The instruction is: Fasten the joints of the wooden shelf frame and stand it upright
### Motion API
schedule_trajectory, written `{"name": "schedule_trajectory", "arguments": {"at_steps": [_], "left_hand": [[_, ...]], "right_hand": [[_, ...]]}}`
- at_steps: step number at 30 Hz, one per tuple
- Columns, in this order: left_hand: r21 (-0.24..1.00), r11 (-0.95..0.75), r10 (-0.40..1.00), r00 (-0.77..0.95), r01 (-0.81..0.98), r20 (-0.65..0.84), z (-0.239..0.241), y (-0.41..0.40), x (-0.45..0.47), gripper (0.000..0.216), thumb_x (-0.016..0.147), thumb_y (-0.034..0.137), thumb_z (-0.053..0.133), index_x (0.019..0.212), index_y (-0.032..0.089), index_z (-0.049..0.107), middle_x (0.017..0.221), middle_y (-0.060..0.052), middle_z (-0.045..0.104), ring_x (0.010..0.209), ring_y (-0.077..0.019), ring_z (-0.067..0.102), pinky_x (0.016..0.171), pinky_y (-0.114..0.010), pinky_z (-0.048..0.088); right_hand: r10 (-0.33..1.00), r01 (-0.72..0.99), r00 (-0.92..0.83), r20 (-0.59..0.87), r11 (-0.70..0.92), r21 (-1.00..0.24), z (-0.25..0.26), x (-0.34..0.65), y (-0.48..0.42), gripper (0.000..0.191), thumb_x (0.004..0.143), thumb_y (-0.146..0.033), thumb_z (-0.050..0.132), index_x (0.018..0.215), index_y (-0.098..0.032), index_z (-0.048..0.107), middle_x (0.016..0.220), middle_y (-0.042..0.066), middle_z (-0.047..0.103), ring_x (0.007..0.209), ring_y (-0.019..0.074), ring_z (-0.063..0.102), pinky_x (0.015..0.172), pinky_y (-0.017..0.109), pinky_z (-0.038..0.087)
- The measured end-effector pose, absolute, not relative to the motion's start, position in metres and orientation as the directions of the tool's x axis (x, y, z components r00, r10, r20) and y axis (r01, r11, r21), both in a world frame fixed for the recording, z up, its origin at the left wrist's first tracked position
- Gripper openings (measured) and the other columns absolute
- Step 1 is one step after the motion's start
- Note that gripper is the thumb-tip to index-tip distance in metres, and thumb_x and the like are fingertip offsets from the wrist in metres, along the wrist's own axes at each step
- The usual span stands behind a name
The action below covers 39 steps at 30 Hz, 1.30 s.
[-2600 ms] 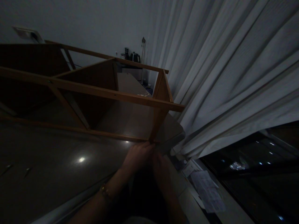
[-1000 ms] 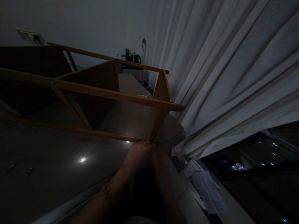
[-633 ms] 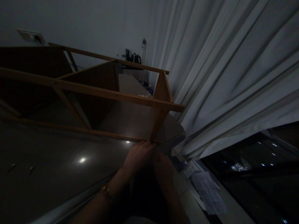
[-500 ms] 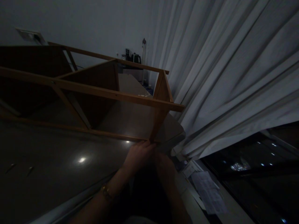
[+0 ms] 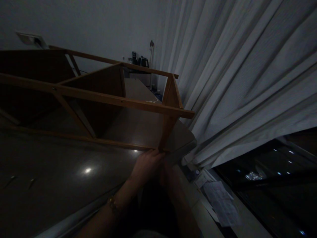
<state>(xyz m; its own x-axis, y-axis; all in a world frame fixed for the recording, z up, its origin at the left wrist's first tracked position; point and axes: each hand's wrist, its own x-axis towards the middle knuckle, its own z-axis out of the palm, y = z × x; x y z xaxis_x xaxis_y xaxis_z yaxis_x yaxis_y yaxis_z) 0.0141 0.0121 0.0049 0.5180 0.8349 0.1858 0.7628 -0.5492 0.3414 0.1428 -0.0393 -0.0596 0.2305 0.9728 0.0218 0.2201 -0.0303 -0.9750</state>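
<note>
The frame [image 5: 119,100] stands on the desk [image 5: 61,172], near the curtain [image 5: 235,82]. The left hand [image 5: 146,163] touches the foot of its corner post, with the right hand [image 5: 170,177] just beside it. It is too dark to tell whether either hand grips anything.

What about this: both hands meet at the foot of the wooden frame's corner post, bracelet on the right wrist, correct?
No: the head view shows the bracelet on the left wrist. The left hand and right hand do meet at the corner-post foot of the wooden frame.
</note>
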Motion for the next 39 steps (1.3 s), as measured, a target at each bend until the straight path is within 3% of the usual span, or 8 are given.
{"name": "schedule_trajectory", "arguments": {"at_steps": [5,9,14,22,27,32,35,39], "left_hand": [[0.341,-0.548,0.836,0.507,0.764,0.21,0.0,0.012,0.014,0.027,0.097,0.024,0.057,0.122,0.028,0.066,0.121,-0.004,0.071,0.102,-0.0202,0.07,0.081,-0.029,0.057],[0.336,-0.556,0.831,0.512,0.76,0.217,-0.002,0.012,0.013,0.027,0.097,0.024,0.056,0.122,0.027,0.066,0.123,-0.004,0.07,0.104,-0.0202,0.069,0.085,-0.03,0.057],[0.326,-0.566,0.825,0.524,0.757,0.214,-0.003,0.012,0.014,0.029,0.097,0.023,0.056,0.125,0.027,0.064,0.124,-0.004,0.069,0.105,-0.0201,0.069,0.085,-0.03,0.058],[0.285,-0.578,0.816,0.537,0.765,0.213,-0.003,0.012,0.013,0.028,0.096,0.021,0.058,0.123,0.024,0.065,0.12,-0.006,0.07,0.105,-0.0222,0.068,0.081,-0.031,0.058],[0.282,-0.583,0.812,0.539,0.762,0.224,-0.004,0.011,0.013,0.029,0.096,0.022,0.059,0.124,0.026,0.064,0.122,-0.004,0.07,0.109,-0.0237,0.066,0.084,-0.034,0.059],[0.294,-0.579,0.815,0.531,0.761,0.23,-0.008,0.011,0.013,0.031,0.095,0.018,0.059,0.125,0.025,0.063,0.122,-0.005,0.069,0.113,-0.023,0.065,0.089,-0.034,0.059],[0.303,-0.579,0.815,0.538,0.757,0.213,-0.005,0.01,0.012,0.033,0.093,0.016,0.06,0.125,0.025,0.064,0.121,-0.005,0.069,0.11,-0.0226,0.066,0.085,-0.034,0.06],[0.313,-0.57,0.821,0.535,0.759,0.199,0.0,0.01,0.012,0.034,0.093,0.016,0.062,0.126,0.024,0.064,0.122,-0.006,0.069,0.109,-0.0231,0.067,0.084,-0.035,0.061]], "right_hand": [[0.957,0.289,0.28,0.073,-0.012,-0.957,-0.046,0.148,-0.041,0.052,0.092,-0.065,0.05,0.067,-0.021,0.062,0.058,0.001,0.062,0.051,0.0134,0.056,0.049,0.024,0.043],[0.928,0.427,0.327,0.181,0.026,-0.904,-0.047,0.155,-0.044,0.039,0.093,-0.055,0.055,0.079,-0.021,0.07,0.074,0.004,0.071,0.065,0.0158,0.063,0.062,0.025,0.047],[0.848,0.753,0.155,0.507,0.231,-0.617,-0.064,0.159,-0.046,0.04,0.103,-0.042,0.041,0.105,-0.02,0.074,0.095,0.009,0.077,0.078,0.0179,0.071,0.071,0.027,0.051],[0.776,0.913,-0.012,0.631,0.266,-0.31,-0.066,0.159,-0.049,0.041,0.107,-0.032,0.036,0.113,-0.018,0.074,0.099,0.01,0.078,0.072,0.0172,0.071,0.066,0.027,0.048],[0.768,0.899,0.059,0.637,0.237,-0.368,-0.064,0.162,-0.049,0.033,0.105,-0.034,0.044,0.109,-0.021,0.075,0.084,0.007,0.076,0.071,0.0172,0.069,0.069,0.027,0.05],[0.72,0.88,-0.017,0.694,0.341,-0.332,-0.067,0.161,-0.044,0.027,0.102,-0.024,0.049,0.11,-0.022,0.076,0.079,0.006,0.073,0.071,0.0163,0.065,0.068,0.027,0.051],[0.777,0.751,0.046,0.628,0.388,-0.534,-0.065,0.159,-0.041,0.027,0.102,-0.026,0.05,0.108,-0.025,0.076,0.087,0.006,0.073,0.08,0.0165,0.066,0.072,0.028,0.052],[0.868,0.554,0.174,0.466,0.305,-0.775,-0.06,0.155,-0.038,0.033,0.101,-0.038,0.048,0.094,-0.024,0.077,0.087,0.005,0.073,0.081,0.0171,0.067,0.074,0.028,0.054]]}}
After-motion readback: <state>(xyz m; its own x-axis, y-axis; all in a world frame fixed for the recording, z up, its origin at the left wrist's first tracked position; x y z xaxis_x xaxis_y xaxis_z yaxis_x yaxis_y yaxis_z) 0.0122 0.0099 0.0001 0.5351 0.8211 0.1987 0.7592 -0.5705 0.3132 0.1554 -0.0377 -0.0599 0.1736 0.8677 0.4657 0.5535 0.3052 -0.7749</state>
